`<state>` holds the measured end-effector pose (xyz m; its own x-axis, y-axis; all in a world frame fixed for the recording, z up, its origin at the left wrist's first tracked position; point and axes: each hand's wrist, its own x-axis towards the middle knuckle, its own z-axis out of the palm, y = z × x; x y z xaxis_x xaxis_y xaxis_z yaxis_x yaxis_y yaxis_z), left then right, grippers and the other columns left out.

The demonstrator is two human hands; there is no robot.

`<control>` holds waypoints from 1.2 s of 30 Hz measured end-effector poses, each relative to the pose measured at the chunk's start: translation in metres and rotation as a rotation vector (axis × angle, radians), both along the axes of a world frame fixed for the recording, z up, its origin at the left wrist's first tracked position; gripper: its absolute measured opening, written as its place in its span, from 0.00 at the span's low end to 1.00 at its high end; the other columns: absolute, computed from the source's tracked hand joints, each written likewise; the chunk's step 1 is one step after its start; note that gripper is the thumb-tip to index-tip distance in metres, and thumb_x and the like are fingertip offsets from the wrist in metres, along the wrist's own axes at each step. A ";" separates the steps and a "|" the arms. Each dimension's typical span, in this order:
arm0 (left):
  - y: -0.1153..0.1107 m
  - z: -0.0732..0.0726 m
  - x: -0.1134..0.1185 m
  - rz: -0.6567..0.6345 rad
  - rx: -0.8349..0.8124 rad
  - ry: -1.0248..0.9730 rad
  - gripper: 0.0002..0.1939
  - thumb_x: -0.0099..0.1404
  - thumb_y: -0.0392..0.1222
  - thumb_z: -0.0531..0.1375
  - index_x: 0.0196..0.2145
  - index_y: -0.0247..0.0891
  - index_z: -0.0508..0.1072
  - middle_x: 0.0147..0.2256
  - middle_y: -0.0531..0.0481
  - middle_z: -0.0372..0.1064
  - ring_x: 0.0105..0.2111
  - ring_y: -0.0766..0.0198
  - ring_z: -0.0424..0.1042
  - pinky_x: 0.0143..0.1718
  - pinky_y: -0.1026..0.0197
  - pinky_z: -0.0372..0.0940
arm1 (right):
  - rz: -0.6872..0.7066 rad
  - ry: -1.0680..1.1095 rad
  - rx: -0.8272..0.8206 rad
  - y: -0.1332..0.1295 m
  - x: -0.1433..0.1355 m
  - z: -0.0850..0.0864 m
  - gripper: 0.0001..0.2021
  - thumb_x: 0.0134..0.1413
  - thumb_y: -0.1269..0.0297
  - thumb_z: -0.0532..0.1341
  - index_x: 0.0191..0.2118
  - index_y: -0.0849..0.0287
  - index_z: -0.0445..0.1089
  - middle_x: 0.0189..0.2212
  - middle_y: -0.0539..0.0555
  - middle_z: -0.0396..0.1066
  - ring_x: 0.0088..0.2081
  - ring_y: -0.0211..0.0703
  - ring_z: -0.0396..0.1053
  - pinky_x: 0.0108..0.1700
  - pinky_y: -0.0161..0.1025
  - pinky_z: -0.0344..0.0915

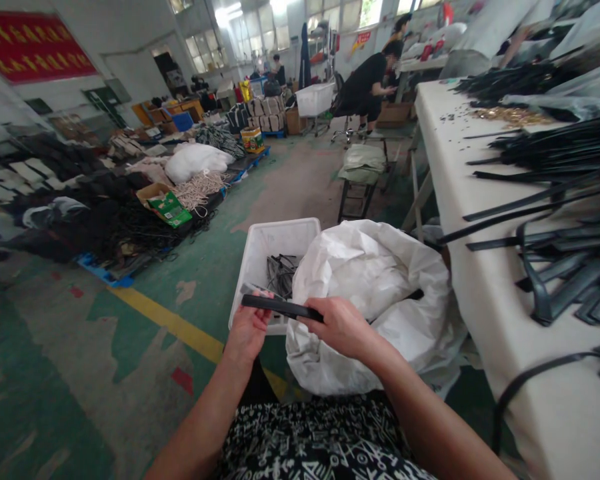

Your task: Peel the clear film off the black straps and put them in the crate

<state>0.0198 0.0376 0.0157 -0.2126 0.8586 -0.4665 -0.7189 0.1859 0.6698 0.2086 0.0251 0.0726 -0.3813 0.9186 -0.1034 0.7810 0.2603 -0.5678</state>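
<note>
A black strap [285, 307] is stretched between my two hands, over the gap between a white bin and a white sack. My left hand [253, 325] holds its left end, fingers closed behind it. Wrapped round the right end is my right hand [339, 323], thumb on top. The white plastic bin [260, 250] holds several dark strips [281, 270]. Beside it stands the open white sack [363, 257], with a small dark piece showing inside at the right.
To the right, a covered table [460, 220] bears piles of black straps [570, 253] and gold-coloured pieces [515, 117]. Ahead are a padded stool [363, 160] and a seated person [365, 83]. Pallets with heaped goods [125, 227] line the left.
</note>
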 end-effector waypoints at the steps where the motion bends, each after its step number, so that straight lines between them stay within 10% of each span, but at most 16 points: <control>1: 0.003 0.000 -0.004 0.032 -0.007 0.016 0.04 0.58 0.30 0.63 0.28 0.36 0.73 0.27 0.51 0.76 0.29 0.68 0.76 0.34 0.67 0.70 | -0.008 -0.015 -0.008 -0.001 0.004 -0.001 0.11 0.59 0.57 0.57 0.33 0.57 0.72 0.27 0.53 0.75 0.29 0.41 0.70 0.27 0.34 0.49; 22: -0.001 -0.015 0.031 -0.299 0.058 0.019 0.11 0.50 0.35 0.70 0.31 0.35 0.72 0.29 0.50 0.76 0.28 0.67 0.75 0.32 0.66 0.70 | -0.085 0.299 -0.144 0.012 -0.001 -0.030 0.13 0.61 0.59 0.54 0.28 0.59 0.68 0.20 0.48 0.71 0.19 0.33 0.64 0.24 0.31 0.53; 30: 0.097 0.038 0.000 -0.429 0.106 0.297 0.05 0.57 0.33 0.64 0.33 0.34 0.72 0.24 0.53 0.73 0.21 0.71 0.71 0.23 0.70 0.67 | -0.400 0.521 -0.060 0.008 0.060 -0.047 0.15 0.59 0.57 0.52 0.33 0.61 0.72 0.17 0.47 0.67 0.18 0.34 0.58 0.23 0.32 0.54; 36: 0.130 0.076 0.004 -0.466 0.389 0.412 0.11 0.53 0.37 0.66 0.35 0.36 0.74 0.25 0.55 0.72 0.23 0.71 0.71 0.26 0.69 0.68 | -0.625 0.501 0.087 0.006 0.098 -0.043 0.17 0.59 0.54 0.52 0.34 0.61 0.72 0.19 0.48 0.68 0.17 0.33 0.57 0.22 0.32 0.55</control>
